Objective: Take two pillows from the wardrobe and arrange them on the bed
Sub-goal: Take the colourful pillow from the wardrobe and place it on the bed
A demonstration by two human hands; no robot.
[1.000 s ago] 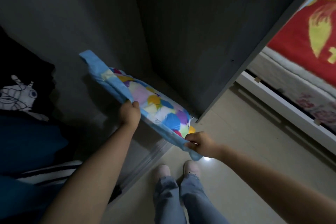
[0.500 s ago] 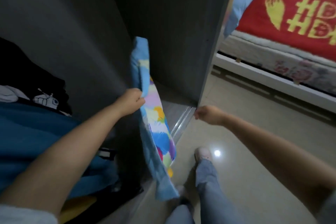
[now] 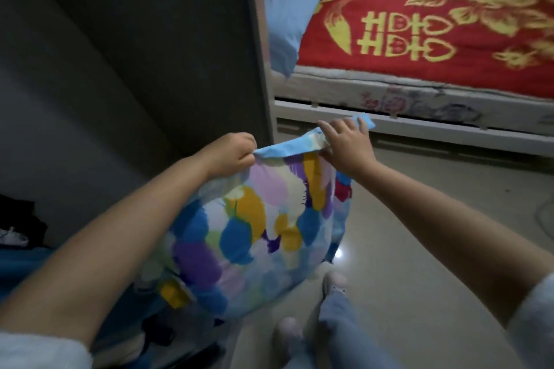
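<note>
A pillow [image 3: 257, 234] with a colourful blotch pattern and a light blue border hangs in front of me, outside the wardrobe. My left hand [image 3: 230, 154] is shut on the left part of its top edge. My right hand [image 3: 344, 141] grips the same blue edge farther right, fingers partly spread over it. A plain light blue pillow [image 3: 287, 18] lies at the near left corner of the bed [image 3: 419, 90]. The bed carries a red blanket with yellow flowers and characters.
The dark grey wardrobe [image 3: 150, 39] fills the left, its light side panel [image 3: 262, 54] standing between it and the bed. Dark and blue clothes [image 3: 21, 237] lie inside at lower left. Pale tiled floor [image 3: 419, 219] spreads right; my legs and shoes [image 3: 334, 281] are below.
The pillow has come out of the wardrobe and now hangs by its top edge. My right hand, off the pillow half a second ago, grips it again. The view has swung toward the bed.
</note>
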